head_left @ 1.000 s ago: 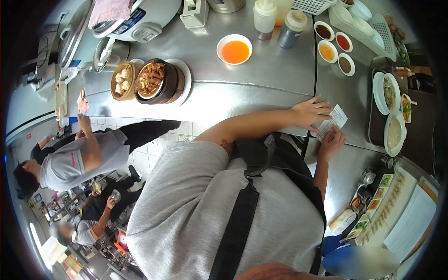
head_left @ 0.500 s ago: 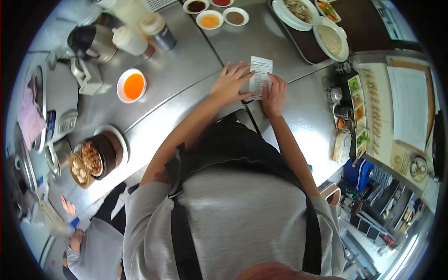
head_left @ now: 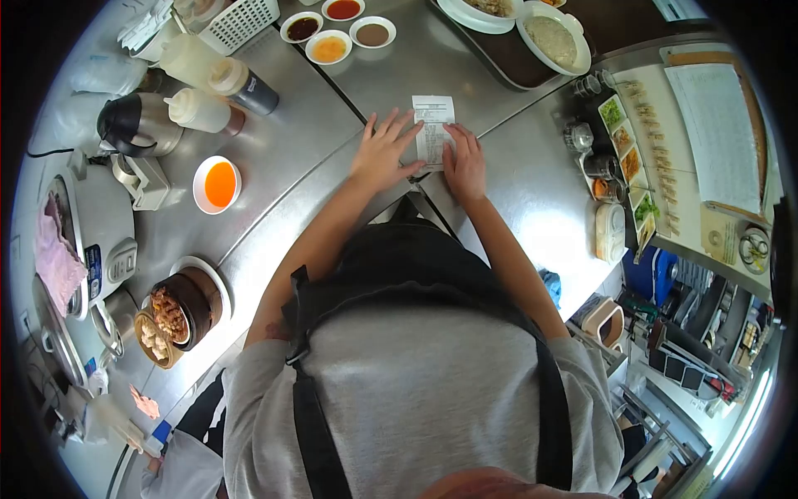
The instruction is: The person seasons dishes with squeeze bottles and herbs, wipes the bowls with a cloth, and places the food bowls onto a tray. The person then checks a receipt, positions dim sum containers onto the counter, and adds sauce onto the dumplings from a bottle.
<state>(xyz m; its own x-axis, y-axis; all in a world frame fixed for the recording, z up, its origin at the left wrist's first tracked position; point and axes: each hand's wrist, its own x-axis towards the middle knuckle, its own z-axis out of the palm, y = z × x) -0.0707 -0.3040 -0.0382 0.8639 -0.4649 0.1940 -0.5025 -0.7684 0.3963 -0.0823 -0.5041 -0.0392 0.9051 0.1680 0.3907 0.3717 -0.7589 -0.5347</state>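
Note:
A printed paper slip (head_left: 434,133) like a receipt lies flat on the steel counter in front of me. My left hand (head_left: 384,155) rests at its left edge, palm down, with the fingers spread. On the slip's right side, my right hand (head_left: 466,165) touches the paper with its fingertips; its fingers are slightly bent and not gripping. Part of the slip's right edge is hidden under these fingers. Beyond the slip stand small sauce bowls, among them one with yellow-orange sauce (head_left: 328,47) and one with brown powder or sauce (head_left: 372,33).
To the left are a bowl of orange liquid (head_left: 219,185), squeeze bottles (head_left: 199,112), a kettle (head_left: 137,123) and a dark pot of food (head_left: 184,309). A dark tray (head_left: 515,76) with bowls stands at the back right. Garnish dishes (head_left: 625,150) line the right. Another person's sleeve (head_left: 187,466) shows lower left.
The camera view has shifted, so the slip and hands appear further left. Both hands stay on the slip in nearly the same pose. The other person sits lower in view.

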